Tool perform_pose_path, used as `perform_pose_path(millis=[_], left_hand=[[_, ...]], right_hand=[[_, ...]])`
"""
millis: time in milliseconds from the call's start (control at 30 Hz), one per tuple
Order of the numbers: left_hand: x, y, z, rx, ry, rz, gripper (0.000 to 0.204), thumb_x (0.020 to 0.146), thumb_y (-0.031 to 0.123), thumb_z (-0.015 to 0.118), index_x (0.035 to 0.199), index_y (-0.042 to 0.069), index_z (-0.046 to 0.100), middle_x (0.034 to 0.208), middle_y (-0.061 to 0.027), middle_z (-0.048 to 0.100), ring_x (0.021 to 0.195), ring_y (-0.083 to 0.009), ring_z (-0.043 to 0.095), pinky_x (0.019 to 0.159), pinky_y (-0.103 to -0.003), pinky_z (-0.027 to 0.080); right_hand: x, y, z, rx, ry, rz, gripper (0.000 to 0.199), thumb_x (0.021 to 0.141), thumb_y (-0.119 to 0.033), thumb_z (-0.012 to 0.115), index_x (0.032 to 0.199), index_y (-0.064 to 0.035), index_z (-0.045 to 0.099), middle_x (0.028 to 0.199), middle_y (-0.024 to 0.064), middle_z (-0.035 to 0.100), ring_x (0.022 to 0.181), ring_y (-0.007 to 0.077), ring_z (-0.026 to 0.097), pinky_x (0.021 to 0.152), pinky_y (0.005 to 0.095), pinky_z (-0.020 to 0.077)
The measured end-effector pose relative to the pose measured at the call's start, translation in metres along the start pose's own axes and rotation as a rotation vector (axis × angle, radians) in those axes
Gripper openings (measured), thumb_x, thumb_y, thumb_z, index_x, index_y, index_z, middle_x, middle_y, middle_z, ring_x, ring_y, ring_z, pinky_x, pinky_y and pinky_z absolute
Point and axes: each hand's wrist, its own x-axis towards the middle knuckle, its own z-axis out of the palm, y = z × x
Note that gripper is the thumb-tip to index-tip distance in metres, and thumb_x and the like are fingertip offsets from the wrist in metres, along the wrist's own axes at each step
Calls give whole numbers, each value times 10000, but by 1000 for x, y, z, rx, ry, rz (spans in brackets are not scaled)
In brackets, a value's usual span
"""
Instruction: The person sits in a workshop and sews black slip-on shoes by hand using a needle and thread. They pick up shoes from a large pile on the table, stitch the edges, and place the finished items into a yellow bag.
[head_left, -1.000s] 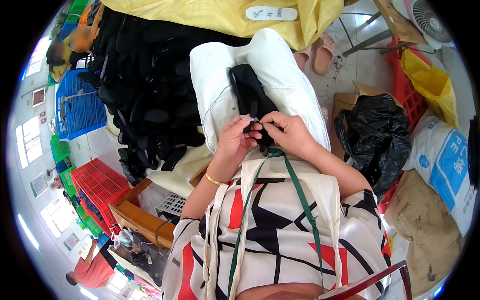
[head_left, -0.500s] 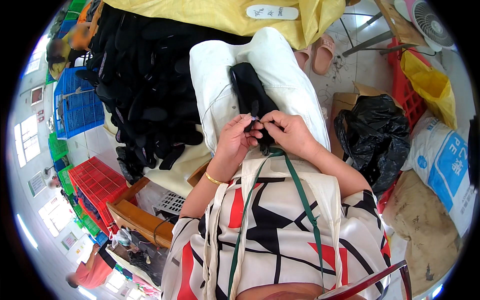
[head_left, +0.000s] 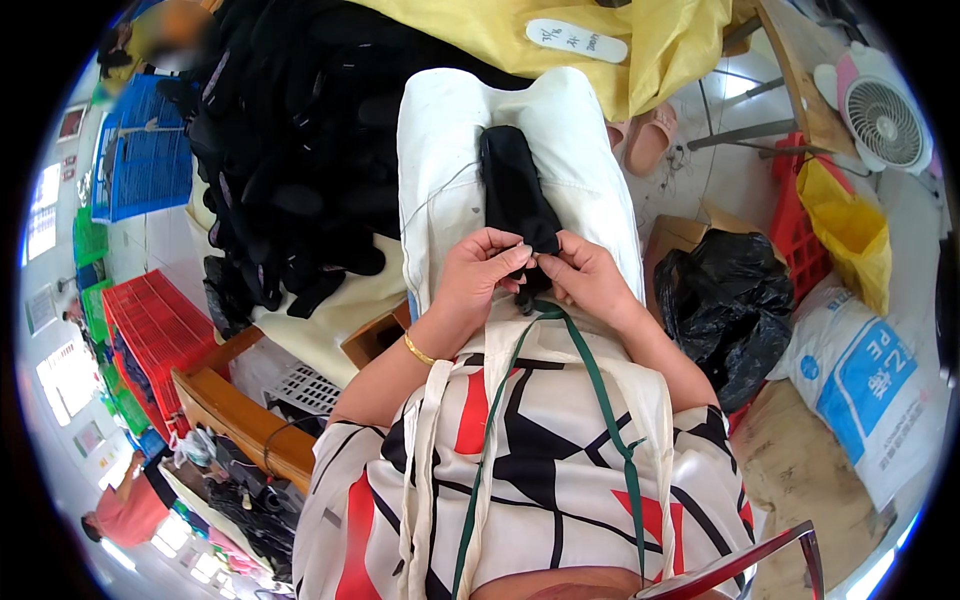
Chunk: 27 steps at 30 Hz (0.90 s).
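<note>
On the white apron cloth (head_left: 425, 140) over my lap lies a long black fabric piece (head_left: 508, 175), which looks like a shoe upper. Its rounded end points away from me. At its near end, my left hand (head_left: 482, 268) pinches the edge between thumb and fingers. My right hand (head_left: 587, 277) pinches the same edge from the other side, with the fingertips of both hands almost touching. Whatever small detail sits between the fingertips is hidden. A dark tip of the piece hangs below my hands, close to the green apron cord (head_left: 590, 365).
Black fabric pieces (head_left: 300, 130) form a big heap at left. Beyond my lap, a white insole-shaped piece (head_left: 576, 40) rests on yellow sheeting (head_left: 670, 60). A black plastic bag (head_left: 725, 310) and a fan (head_left: 885, 120) stand right; a red crate (head_left: 160, 335) and wooden drawer (head_left: 245, 410) left.
My left hand has turned, its thumb now laid across the edge of the black piece. My right hand has come slightly nearer and lower. The whole view has shifted a little.
</note>
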Motion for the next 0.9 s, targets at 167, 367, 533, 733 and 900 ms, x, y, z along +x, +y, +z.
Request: perform_pose_path(millis=[167, 367, 533, 733, 900], left_hand=[[0, -1, -1, 40, -15, 5, 164, 900, 140, 727, 1011, 58, 638, 893, -30, 698, 784, -92, 646, 643, -230, 506], [0, -3, 0, 46, -38, 63, 169, 882, 84, 736, 997, 23, 628, 895, -48, 693, 788, -89, 647, 635, -220, 523], [-3, -6, -2, 9, -53, 94, 137, 905, 88, 711, 1002, 34, 631, 900, -51, 693, 801, -95, 646, 669, -236, 517], [0, -9, -4, -8, -60, 93, 139, 899, 65, 713, 1004, 30, 630, 906, -54, 693, 791, -95, 640, 676, -237, 520], [0, -9, -5, -13, -54, 95, 145, 891, 59, 720, 999, 25, 629, 904, -57, 691, 785, -95, 638, 675, -237, 524]], right_hand=[[2, 0, 5, 66, 7, 45, 70, 1003, -111, 568, 1029, -69, 617, 767, -38, 606, 587, 30, 516, 523, 197, 420], [3, -4, 4, -16, -22, 63, 85, 1012, -93, 545, 1082, -77, 589, 765, -52, 576, 597, 22, 501, 522, 191, 401], [1, 5, -5, -24, -100, -22, 138, 1012, -63, 533, 1136, -79, 590, 777, -80, 532, 611, -3, 404, 539, 181, 328], [3, 5, -1, -53, -85, -91, 194, 1014, -46, 518, 1189, -85, 590, 753, -98, 502, 638, -10, 371, 560, 172, 299], [2, 5, -4, -21, -109, -31, 189, 1014, -43, 516, 1184, -89, 585, 732, -87, 493, 612, 1, 376, 543, 185, 314]])
